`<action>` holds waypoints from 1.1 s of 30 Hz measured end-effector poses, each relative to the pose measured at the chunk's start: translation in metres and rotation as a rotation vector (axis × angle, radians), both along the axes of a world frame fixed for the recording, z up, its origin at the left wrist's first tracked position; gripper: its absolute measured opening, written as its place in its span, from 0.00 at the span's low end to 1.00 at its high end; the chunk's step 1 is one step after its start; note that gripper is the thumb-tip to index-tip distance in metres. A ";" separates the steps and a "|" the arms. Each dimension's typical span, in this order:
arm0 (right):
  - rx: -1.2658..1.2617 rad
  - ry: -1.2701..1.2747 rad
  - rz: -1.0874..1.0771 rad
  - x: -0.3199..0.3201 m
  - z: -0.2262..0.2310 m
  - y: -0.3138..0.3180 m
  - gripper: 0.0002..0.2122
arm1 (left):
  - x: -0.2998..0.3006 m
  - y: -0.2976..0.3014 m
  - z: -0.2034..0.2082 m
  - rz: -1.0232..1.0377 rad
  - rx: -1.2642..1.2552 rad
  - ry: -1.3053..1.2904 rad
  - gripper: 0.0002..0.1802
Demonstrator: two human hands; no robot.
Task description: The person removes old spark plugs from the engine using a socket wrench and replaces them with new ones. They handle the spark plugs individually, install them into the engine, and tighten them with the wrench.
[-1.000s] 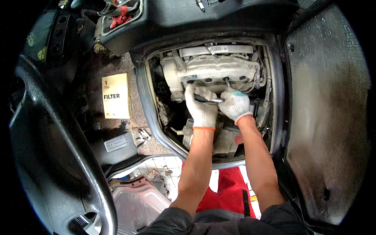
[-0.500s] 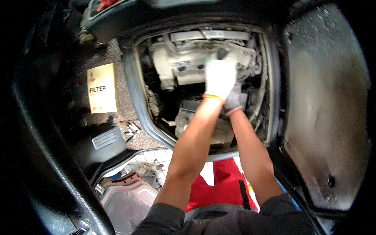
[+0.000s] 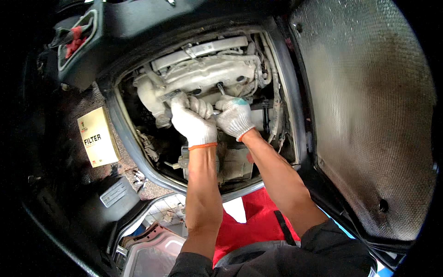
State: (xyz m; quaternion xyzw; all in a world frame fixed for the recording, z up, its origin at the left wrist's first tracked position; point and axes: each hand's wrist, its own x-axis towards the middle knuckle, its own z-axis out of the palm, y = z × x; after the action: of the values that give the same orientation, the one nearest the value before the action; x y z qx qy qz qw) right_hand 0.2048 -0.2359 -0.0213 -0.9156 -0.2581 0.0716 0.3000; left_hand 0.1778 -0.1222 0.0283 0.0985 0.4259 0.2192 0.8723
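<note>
Both my hands wear white knit gloves with orange cuffs over the engine [image 3: 203, 76] in an open bay. My left hand [image 3: 191, 120] is closed, fingers curled, at the front of the pale engine cover. A short shiny metal tool end [image 3: 217, 112] shows between the hands, against the left fingers. My right hand [image 3: 234, 115], with a green patch on its glove, is closed around a slim metal rod [image 3: 221, 89]. That rod slants up to a dark round hole in the cover. How the two metal parts join is hidden by the gloves.
A yellow filter box [image 3: 98, 137] lies on the carpet left of the bay. Small white pieces [image 3: 138, 177] lie nearer me. The bay's raised rim [image 3: 138, 159] curves around the engine. A large textured panel [image 3: 364, 120] stands at the right. A red cloth [image 3: 75, 42] sits far left.
My left hand has come from in front of the right hand to its left, so both now work side by side. The view has turned, shifting the engine leftward and tilting it.
</note>
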 end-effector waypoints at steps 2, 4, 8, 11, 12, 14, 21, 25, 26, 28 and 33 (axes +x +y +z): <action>0.002 -0.009 -0.009 -0.002 -0.002 0.001 0.07 | 0.002 -0.003 0.004 0.020 0.027 0.065 0.20; 0.048 -0.002 -0.013 -0.004 -0.004 -0.002 0.08 | 0.002 -0.004 0.005 -0.001 0.022 0.077 0.20; 0.067 0.002 -0.042 -0.002 -0.003 0.000 0.11 | 0.006 -0.003 0.000 -0.047 0.060 0.069 0.20; 0.052 0.002 -0.045 -0.001 -0.003 0.000 0.13 | 0.009 -0.002 0.000 -0.048 0.044 0.058 0.19; 0.034 0.003 -0.036 0.000 0.000 0.001 0.14 | 0.009 -0.002 0.003 -0.041 0.043 0.065 0.19; 0.133 0.085 -0.074 -0.001 0.013 0.004 0.14 | 0.008 -0.001 0.002 -0.076 0.097 0.061 0.18; -0.068 0.119 -0.025 0.000 0.007 -0.005 0.14 | 0.005 -0.007 -0.005 -0.059 0.136 0.012 0.16; -0.178 0.096 0.039 -0.017 0.022 -0.011 0.12 | -0.020 -0.009 0.008 0.000 0.104 0.086 0.13; -0.201 0.108 0.056 -0.024 0.026 -0.015 0.11 | -0.029 -0.014 0.024 -0.007 0.079 0.077 0.14; -0.223 0.120 0.074 -0.036 0.038 -0.024 0.09 | -0.049 -0.022 0.034 -0.042 0.052 -0.020 0.15; -0.134 0.072 0.063 -0.060 0.086 -0.058 0.09 | -0.078 -0.046 0.077 -0.129 0.070 -0.145 0.15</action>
State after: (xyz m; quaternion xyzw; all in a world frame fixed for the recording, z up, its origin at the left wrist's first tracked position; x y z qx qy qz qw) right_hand 0.1448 -0.2941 0.0646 -0.9218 -0.2704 0.1312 0.2448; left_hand 0.0996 -0.1686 0.1055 0.1400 0.3463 0.1839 0.9092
